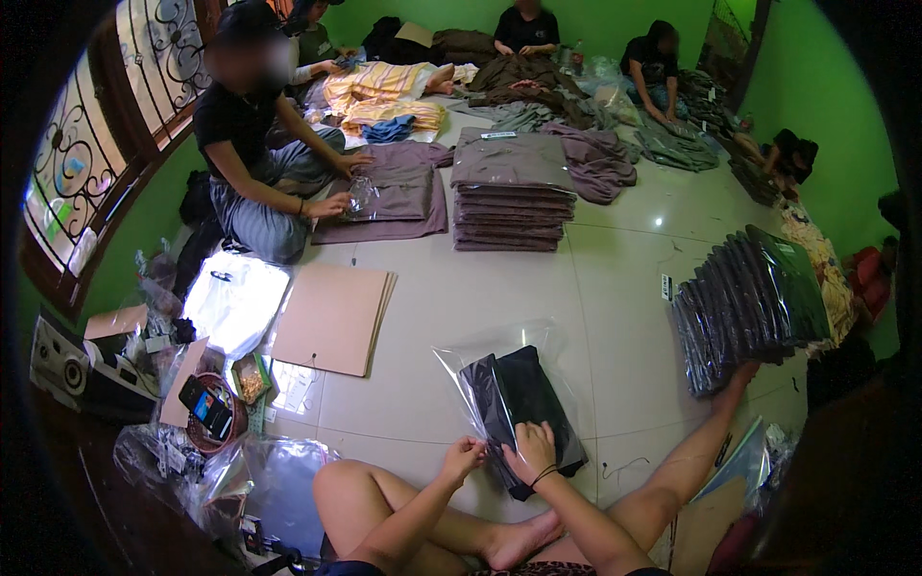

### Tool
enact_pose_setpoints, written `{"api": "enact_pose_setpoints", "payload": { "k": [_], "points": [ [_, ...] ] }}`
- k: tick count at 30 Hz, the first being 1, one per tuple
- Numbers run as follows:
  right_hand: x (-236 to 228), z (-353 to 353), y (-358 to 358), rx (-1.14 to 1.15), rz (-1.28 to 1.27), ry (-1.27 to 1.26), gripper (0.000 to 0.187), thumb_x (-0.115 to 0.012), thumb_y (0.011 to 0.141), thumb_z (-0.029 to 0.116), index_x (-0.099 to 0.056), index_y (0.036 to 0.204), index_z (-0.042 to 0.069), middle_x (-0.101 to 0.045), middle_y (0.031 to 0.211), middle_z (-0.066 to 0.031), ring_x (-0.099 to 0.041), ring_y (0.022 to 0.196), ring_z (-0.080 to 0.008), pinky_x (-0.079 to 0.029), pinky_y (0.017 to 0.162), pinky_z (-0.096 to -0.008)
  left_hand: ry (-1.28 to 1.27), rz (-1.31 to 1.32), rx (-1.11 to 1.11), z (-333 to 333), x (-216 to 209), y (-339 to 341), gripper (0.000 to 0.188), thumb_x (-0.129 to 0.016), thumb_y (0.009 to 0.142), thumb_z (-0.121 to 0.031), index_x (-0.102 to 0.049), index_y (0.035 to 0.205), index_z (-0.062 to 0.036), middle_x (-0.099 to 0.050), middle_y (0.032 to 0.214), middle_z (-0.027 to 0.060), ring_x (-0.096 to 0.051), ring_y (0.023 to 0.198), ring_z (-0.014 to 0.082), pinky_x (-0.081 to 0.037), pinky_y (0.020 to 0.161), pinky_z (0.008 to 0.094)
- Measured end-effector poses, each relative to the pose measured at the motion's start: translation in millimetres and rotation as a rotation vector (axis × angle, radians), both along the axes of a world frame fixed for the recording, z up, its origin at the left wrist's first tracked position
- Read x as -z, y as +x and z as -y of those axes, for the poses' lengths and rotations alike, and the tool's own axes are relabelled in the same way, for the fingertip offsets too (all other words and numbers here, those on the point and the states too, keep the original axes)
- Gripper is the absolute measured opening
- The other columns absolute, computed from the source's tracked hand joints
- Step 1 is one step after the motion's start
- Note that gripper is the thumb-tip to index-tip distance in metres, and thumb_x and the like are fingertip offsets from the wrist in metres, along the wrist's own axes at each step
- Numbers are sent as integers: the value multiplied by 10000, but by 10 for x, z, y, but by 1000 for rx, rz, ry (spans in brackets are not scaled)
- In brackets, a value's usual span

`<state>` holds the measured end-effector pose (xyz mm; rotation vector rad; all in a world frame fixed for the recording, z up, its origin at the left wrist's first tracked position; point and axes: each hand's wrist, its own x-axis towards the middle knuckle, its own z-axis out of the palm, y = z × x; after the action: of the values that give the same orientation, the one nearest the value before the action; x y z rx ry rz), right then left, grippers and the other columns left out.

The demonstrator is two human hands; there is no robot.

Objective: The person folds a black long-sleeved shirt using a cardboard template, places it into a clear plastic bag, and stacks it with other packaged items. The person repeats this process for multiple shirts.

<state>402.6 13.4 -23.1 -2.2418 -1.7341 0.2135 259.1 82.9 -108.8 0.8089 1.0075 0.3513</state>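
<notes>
We are resting our right hand (531, 453), fingers spread, on the garment (523, 372) in its bag (449, 361) on the floor (615, 307). Our left hand (465, 458) is pinching, what we cannot tell. The load is seeming soft, light, slippery, favouring edge holds.

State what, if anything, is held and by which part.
The right hand rests on the dark folded cloth, not clearly gripping. The left hand has curled fingers beside the clear bag; whether they hold its edge cannot be told.
</notes>
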Motion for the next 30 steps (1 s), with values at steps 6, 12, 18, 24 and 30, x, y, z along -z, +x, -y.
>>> {"api": "enact_pose_setpoints", "payload": {
  "k": [6, 12, 18, 24, 30],
  "points": [
    [71, -46, -86, -5, -218, -59, 264, -585, 758, 175, -447, 945, 51, -516, 931, -198, -575, 763, -395, -484, 607, -455, 147, 203, 92, 46, -92, -50, 160, -564, 879, -214, -529, 892, -58, -544, 801, 5, -530, 773, 107, -455, 745, 269],
    [207, -13, 61, -38, -564, -10, 342, -603, 779, 224, -498, 1067, 71, -548, 979, -156, -578, 843, -355, -481, 707, -411, -42, 140, -67, 128, -354, -138, 241, -581, 865, -269, -517, 984, -69, -554, 910, 10, -508, 881, 105, -431, 795, 302],
    [551, 443, -253, -336, -414, 185, 326, -535, 835, 140, -522, 1132, 6, -533, 1151, -192, -497, 1099, -352, -383, 944, -438, -214, 86, -205, 120, -199, -11, 352, -570, 865, -301, -503, 1081, -32, -582, 965, 72, -546, 879, 180, -432, 806, 321],
    [160, 962, -411, -215, -520, 515, 138, -592, 776, 95, -610, 889, 17, -581, 945, -135, -558, 889, -298, -442, 804, -399, -358, 160, -254, -164, -84, -103, 534, -684, 778, -280, -454, 1159, 14, -589, 979, 116, -565, 861, 196, -451, 776, 321],
    [332, 750, 235, 523, -240, 498, 236, -527, 835, 170, -554, 1006, 10, -541, 970, -158, -487, 928, -328, -393, 824, -415, 58, -364, -142, -215, 169, -304, 550, -677, 783, -226, -409, 1192, 25, -585, 908, 125, -556, 830, 168, -454, 735, 284]
  ]
}}
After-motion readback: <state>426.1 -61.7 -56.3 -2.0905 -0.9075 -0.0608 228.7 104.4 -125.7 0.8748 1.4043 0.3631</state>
